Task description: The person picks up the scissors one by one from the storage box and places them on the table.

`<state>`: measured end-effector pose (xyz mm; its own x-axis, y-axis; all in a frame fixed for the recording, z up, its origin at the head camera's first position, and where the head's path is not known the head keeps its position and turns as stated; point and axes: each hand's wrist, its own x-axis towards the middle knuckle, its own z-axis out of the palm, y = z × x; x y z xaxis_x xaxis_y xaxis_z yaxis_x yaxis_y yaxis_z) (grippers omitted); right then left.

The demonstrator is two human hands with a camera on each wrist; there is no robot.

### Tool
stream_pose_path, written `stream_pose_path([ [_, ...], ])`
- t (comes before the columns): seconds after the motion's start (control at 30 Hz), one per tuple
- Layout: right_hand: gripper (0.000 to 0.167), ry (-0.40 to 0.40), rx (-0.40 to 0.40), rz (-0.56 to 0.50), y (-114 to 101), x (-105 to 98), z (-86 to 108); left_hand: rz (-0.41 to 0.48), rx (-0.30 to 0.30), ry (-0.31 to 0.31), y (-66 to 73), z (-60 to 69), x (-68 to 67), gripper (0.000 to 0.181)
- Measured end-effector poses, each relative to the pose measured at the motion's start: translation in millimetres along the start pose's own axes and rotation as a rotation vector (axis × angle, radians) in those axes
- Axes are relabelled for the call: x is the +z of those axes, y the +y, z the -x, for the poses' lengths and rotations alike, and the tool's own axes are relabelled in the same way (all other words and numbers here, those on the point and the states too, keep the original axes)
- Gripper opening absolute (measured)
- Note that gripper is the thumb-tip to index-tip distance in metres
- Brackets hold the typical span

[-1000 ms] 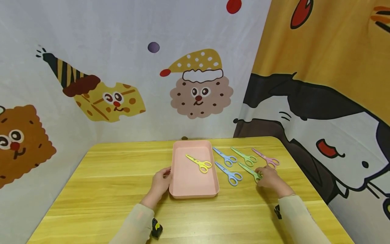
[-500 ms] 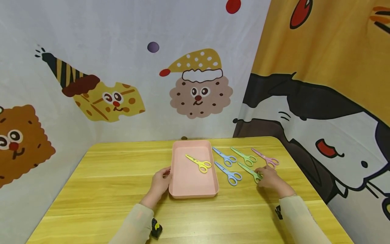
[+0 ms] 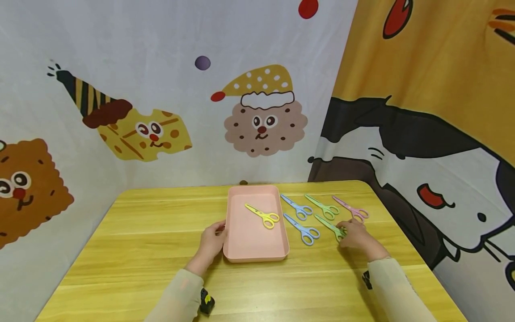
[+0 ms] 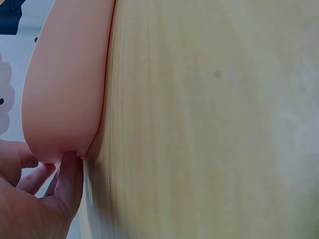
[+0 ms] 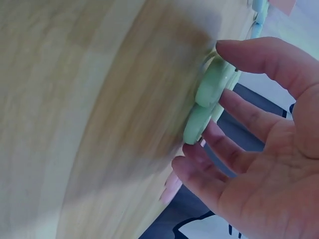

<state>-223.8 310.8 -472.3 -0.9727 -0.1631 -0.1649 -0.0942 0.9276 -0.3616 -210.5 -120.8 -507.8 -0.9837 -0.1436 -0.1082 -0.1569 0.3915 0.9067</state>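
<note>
Resting on the table, a pink tray (image 3: 257,250) holds a pair of yellow scissors (image 3: 263,217). At its left side, my left hand (image 3: 212,239) touches the outer wall; the left wrist view shows the thumb (image 4: 69,181) against the tray's lower edge. My right hand (image 3: 357,235) pinches the handles of a pair of green scissors (image 3: 331,227), which lie on the table. In the right wrist view the thumb (image 5: 264,57) is on one side of the green handles (image 5: 212,84) and the other fingers on the opposite side.
Between tray and right hand lie rear blue scissors (image 3: 297,208) and front blue scissors (image 3: 303,230). Other green scissors (image 3: 323,207) and pink scissors (image 3: 351,209) lie behind the right hand. Printed curtains (image 3: 161,36) hang behind the wooden table (image 3: 153,223).
</note>
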Motion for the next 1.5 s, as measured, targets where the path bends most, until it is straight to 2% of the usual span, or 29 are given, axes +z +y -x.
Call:
stream_pose_path([
  [0.27, 0.057, 0.084, -0.004, 0.032, -4.3, 1.4, -7.0, 0.004, -0.001, 0.010, 0.0, 0.9, -0.7, 0.037],
  [0.47, 0.058, 0.130, 0.036, -0.005, -13.7, 1.9, -11.0, 0.009, 0.012, 0.015, -0.3, 0.9, -0.7, 0.036],
  [0.73, 0.062, 0.231, -0.036, -0.032, -33.5, 3.0, -11.2, 0.017, 0.010, 0.007, -1.7, 0.4, 0.2, 0.036],
  [0.83, 0.064, 0.241, -0.057, -0.032, -40.8, 5.5, -11.9, 0.016, 0.013, 0.008, -1.5, 0.3, 0.0, 0.036],
  [1.07, 0.068, 0.223, -0.054, -0.007, -56.0, 12.3, -17.3, 0.017, 0.010, 0.009, -0.1, 0.9, -0.7, 0.036],
  [1.4, 0.069, 0.284, -0.158, 0.043, -78.8, 20.1, -25.0, 0.026, 0.011, 0.002, -1.4, -0.1, -0.8, 0.036],
  [1.5, 0.070, 0.279, -0.167, 0.040, -86.3, 20.7, -25.3, 0.019, 0.022, 0.000, -2.0, 0.0, -0.9, 0.036],
])
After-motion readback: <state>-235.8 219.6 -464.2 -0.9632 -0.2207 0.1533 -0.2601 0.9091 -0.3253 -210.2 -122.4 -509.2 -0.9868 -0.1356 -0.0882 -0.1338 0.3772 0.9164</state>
